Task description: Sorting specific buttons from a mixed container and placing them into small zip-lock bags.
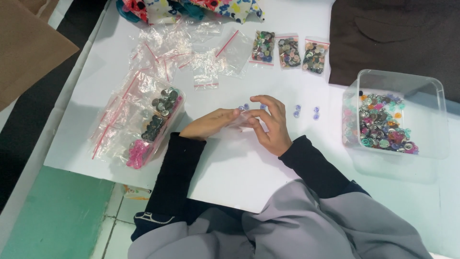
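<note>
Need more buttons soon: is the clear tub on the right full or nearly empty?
Partly full: the clear tub holds one layer of mixed buttons across its bottom, walls mostly bare.

A white table (268, 172) fills most of the view under soft, even light that casts only faint shadows. At 7 o'clock, past the table's edge, lies a floor of pale tiles (112, 225) beside a green patch (57, 216), and a dark strip (28, 110) runs along the table's side at 9 o'clock. A brown sheet (24, 52) sits at 10 o'clock, patterned cloth (191, 7) at 12, and dark brown cloth (397, 43) at 2 o'clock.
</note>
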